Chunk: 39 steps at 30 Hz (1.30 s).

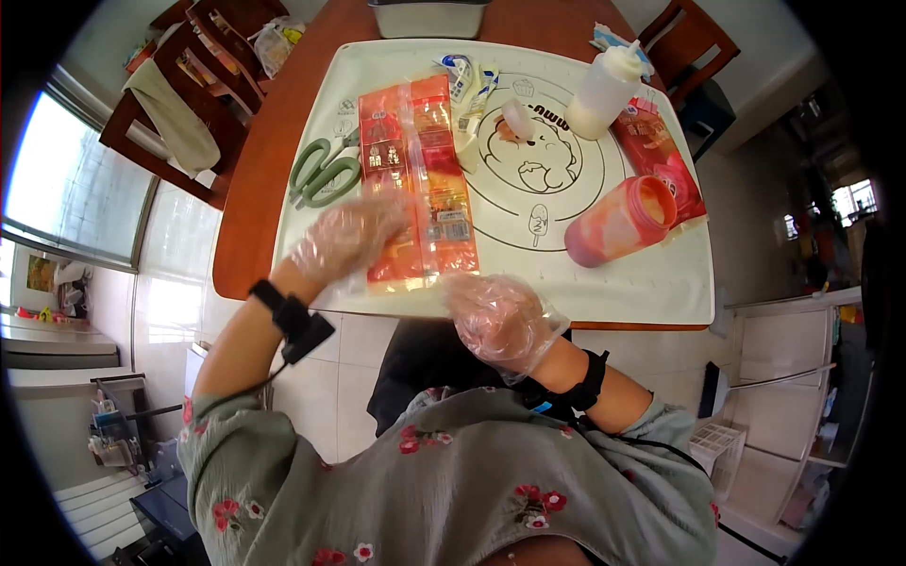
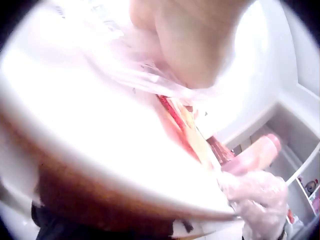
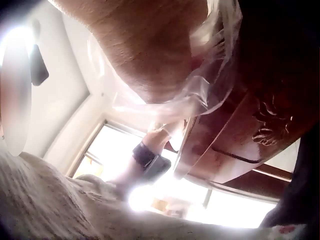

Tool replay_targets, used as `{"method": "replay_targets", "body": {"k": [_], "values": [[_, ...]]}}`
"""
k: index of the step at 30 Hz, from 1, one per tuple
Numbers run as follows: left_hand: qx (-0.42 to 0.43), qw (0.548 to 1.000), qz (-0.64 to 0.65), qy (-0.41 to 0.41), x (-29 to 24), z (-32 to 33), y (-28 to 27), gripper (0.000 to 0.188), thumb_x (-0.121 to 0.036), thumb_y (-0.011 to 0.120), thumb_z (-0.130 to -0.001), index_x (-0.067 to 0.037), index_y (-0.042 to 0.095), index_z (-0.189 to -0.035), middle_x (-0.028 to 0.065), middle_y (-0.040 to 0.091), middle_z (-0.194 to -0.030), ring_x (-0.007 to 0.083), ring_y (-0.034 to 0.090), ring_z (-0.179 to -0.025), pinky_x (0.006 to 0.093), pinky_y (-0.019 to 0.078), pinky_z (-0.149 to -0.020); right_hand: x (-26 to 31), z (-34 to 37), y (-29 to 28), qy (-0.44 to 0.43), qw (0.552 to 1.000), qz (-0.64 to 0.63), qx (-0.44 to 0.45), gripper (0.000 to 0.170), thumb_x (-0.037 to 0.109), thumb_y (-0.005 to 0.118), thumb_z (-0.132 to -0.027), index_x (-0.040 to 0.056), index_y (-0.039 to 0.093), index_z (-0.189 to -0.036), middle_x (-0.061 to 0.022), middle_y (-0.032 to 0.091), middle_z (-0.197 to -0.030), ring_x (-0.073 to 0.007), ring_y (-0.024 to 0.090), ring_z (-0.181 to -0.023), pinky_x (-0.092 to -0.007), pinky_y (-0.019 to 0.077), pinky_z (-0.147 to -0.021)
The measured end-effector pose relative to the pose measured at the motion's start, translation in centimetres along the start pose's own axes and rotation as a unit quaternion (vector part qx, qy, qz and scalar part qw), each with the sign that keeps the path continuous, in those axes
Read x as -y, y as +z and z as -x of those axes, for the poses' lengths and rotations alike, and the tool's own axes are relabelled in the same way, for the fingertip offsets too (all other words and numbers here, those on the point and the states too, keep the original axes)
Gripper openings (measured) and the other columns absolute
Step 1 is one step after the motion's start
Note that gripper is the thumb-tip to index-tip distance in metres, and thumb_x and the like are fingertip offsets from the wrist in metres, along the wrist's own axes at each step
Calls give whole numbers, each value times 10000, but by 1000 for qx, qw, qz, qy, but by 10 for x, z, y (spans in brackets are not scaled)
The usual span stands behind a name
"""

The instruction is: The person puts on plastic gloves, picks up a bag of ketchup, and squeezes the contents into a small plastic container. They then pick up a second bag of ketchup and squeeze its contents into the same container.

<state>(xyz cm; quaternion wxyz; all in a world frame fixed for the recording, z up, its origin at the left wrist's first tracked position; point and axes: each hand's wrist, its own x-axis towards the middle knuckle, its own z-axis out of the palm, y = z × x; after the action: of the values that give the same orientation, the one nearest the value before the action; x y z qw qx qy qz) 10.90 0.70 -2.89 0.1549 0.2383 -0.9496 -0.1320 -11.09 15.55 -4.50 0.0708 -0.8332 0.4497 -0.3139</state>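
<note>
A long red, see-through printed plastic wrapper point(image 1: 439, 165) lies flat on the white mat, its near end close to the mat's front edge. My left hand point(image 1: 349, 236), in a clear disposable glove, rests over the wrapper's lower left part with its fingers reaching across it. At the near right corner of the wrapper is my right hand point(image 1: 500, 321), gloved the same way, knuckles up; I cannot tell whether its fingertips pinch the edge. In the left wrist view the right hand point(image 2: 260, 200) is low beside the mat edge. Green-handled scissors point(image 1: 326, 170) lie left of the wrapper.
On the white mat point(image 1: 528, 283) lie a tilted pink jar point(image 1: 623, 222), a white squeeze bottle point(image 1: 604, 90), a red pouch point(image 1: 656, 141), a small translucent cup point(image 1: 517, 121) and a crumpled blue-and-white packet point(image 1: 462, 80). A metal container point(image 1: 429, 19) stands at the far edge.
</note>
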Motion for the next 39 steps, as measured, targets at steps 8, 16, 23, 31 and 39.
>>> {"method": "replay_targets", "body": {"k": [8,16,23,31,39], "values": [[-102,982,-154,40,16,10,1,279,-142,510,-918,-84,584,-1181,103,619,-1126,258,598,-989,352,493,-783,-1,4,3,-5,1000,1,-18,272,44,647,-693,37,653,-964,-127,665,-1019,-283,652,-918,-379,530,-747],[19,1000,-20,-14,-56,68,-8,278,-84,564,-888,-1,565,-1154,158,610,-1167,326,573,-1096,405,462,-938,-1,3,2,-7,1000,-5,-12,255,15,650,-683,17,661,-937,-148,667,-999,-290,659,-910,-373,541,-754],[11,993,-103,53,-3,50,-8,221,-102,534,-918,-32,530,-1127,129,572,-1250,313,553,-1139,425,424,-985,-1,-1,0,3,999,-16,-28,244,-7,645,-667,7,657,-910,-162,665,-984,-313,658,-849,-380,537,-705],[16,979,-204,-2,31,-18,-6,234,-194,513,-932,-12,589,-1059,141,619,-1136,308,576,-1065,427,418,-976,3,-1,-4,12,1000,-6,10,257,9,654,-660,13,646,-917,-153,662,-994,-304,655,-814,-372,526,-664],[-164,979,71,-102,-19,8,-4,544,-297,665,-838,40,489,-1227,224,605,-1070,341,609,-960,389,491,-821,-9,-17,-6,21,997,-27,-66,304,57,662,-709,14,624,-1007,-124,630,-832,-298,597,-707,-395,482,-627]]}}
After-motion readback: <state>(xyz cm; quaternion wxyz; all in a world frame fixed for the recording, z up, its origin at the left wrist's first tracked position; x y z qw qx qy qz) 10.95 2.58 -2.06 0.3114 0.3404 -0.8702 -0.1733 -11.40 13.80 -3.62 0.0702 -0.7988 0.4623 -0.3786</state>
